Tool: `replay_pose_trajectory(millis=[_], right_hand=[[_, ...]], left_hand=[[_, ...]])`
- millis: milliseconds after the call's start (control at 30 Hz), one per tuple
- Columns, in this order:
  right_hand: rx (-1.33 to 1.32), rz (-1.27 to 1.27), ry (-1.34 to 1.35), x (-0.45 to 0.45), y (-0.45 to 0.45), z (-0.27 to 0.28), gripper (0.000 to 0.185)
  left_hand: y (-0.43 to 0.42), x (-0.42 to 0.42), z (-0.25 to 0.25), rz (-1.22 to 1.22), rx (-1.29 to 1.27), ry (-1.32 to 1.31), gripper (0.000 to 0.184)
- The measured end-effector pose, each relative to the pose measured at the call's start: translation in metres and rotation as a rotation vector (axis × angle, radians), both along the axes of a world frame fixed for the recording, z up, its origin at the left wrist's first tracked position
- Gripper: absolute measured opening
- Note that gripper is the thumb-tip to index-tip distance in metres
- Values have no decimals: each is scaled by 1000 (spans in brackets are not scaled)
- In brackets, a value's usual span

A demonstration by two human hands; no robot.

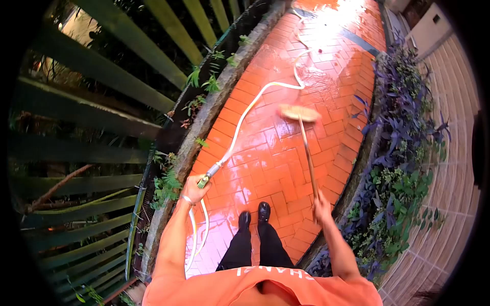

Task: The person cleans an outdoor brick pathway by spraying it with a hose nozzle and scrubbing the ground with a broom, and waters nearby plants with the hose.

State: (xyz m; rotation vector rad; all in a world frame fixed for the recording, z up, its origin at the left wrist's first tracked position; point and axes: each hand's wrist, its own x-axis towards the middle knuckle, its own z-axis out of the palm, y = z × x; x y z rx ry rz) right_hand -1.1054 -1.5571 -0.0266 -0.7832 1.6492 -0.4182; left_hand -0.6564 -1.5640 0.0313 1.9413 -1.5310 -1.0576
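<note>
My left hand (195,189) is closed around the green-and-grey spray nozzle (208,176) of a garden hose. The pale hose (248,108) winds from there up the wet brick path, and a loop of it hangs below the hand. In my right hand (321,207) is the wooden handle of a broom (308,155), held near its upper end. The broom head (299,113) rests on or just above the bricks, its edges smeared by motion.
Wet orange bricks (283,191) pave the path, with glare at the far end. A slatted wooden fence (92,191) and stone curb (176,204) run along the left. Purple and green plants (395,168) border the right, beside a tiled wall (444,168). My dark boots (264,211) stand on the path.
</note>
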Motion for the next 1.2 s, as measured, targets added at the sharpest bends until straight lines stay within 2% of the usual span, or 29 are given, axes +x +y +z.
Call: replay_pose_trajectory(millis=[67,133,200,300,333,400,467,533,567,600,667,733,800,900,933,967,1000,1033,1133,1167,1200], right_hand=[[33,-41,62,-15,-40,-15,47],[-22,45,21,-25,-17,27,51],[-74,-26,51,-53,73,41,49],[171,-128,102,-55,190,123,49],[90,-142,152,-51,209,121,47],[-68,-162,264,-45,245,116,44],[404,-319,184,-39,211,130,44],[60,-244,241,-61,223,86,37],[76,-285,191,-82,213,61,20],[189,-277,118,-93,173,68,19],[100,-244,180,-118,97,41,15],[-21,-219,242,-146,7,8,19],[-79,-240,263,-169,-84,-2,28],[-24,-277,249,-194,-143,-6,46],[-123,-252,225,-188,-114,-3,45],[-90,-249,222,-178,-80,10,45],[-64,-299,268,-137,-55,60,44],[-42,-324,216,-146,12,38,45],[192,-466,53,-73,103,128,49],[238,-471,35,-59,123,136,49],[329,-516,36,-56,146,116,49]], left_hand=[[-20,-17,-1,-42,33,37,18],[-30,-16,-1,-89,23,2,18],[-30,-11,-18,-110,56,-34,18],[-22,-1,-33,-91,153,4,11],[-21,-4,-26,-67,224,48,11],[-13,7,-49,-103,189,-10,13],[-15,-2,-46,-45,218,35,15],[-28,-11,-40,-46,219,35,15],[-31,-13,-36,-45,235,15,15],[-35,-11,-32,-53,251,-6,15],[-50,-15,-31,-96,276,7,15],[-74,-27,-20,-182,256,1,15],[-93,-40,-15,-240,258,14,15],[-116,-51,-9,-293,270,50,14],[-123,-49,-16,-331,241,34,13],[-128,-51,-22,-358,213,32,13],[-134,-54,-19,-350,245,65,13],[-139,-56,-23,-341,243,85,13],[-144,-56,-36,-351,328,99,14],[-146,-60,-38,-344,319,108,14],[-147,-67,-38,-349,313,123,14]])
